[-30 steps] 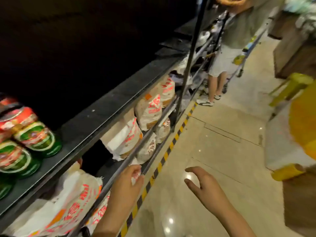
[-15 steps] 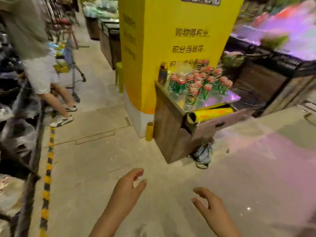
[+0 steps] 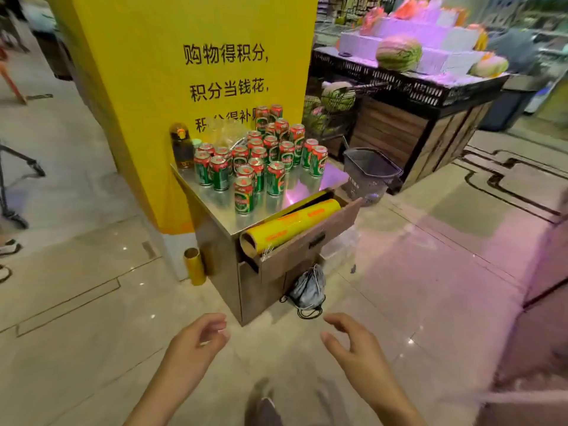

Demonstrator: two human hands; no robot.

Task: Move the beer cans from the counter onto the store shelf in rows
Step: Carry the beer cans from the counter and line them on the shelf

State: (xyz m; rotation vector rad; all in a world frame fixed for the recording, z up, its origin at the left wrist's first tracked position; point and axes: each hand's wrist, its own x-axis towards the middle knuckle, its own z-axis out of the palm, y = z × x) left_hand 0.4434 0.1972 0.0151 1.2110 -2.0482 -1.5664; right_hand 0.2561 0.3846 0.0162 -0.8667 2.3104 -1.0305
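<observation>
Several green and red beer cans (image 3: 260, 158) stand upright in a cluster on a small steel-topped counter (image 3: 215, 207) against a yellow pillar. One can (image 3: 243, 195) stands nearest the counter's front edge. My left hand (image 3: 196, 342) and my right hand (image 3: 353, 348) hover low in the view over the floor, well short of the counter. Both hold nothing, with fingers loosely curled. The store shelf is out of view.
A yellow film roll (image 3: 292, 226) lies in the counter's open drawer. A dark bottle (image 3: 182, 147) stands at the counter's back left. A grey bag (image 3: 307, 290) and a gold tube (image 3: 194, 265) sit on the floor by its base. A basket (image 3: 367, 173) and a melon stand (image 3: 399, 84) are to the right.
The view has swung from the shelf with cans to the counter, which now looks closer. Both hands stay empty and have come a little nearer together.
</observation>
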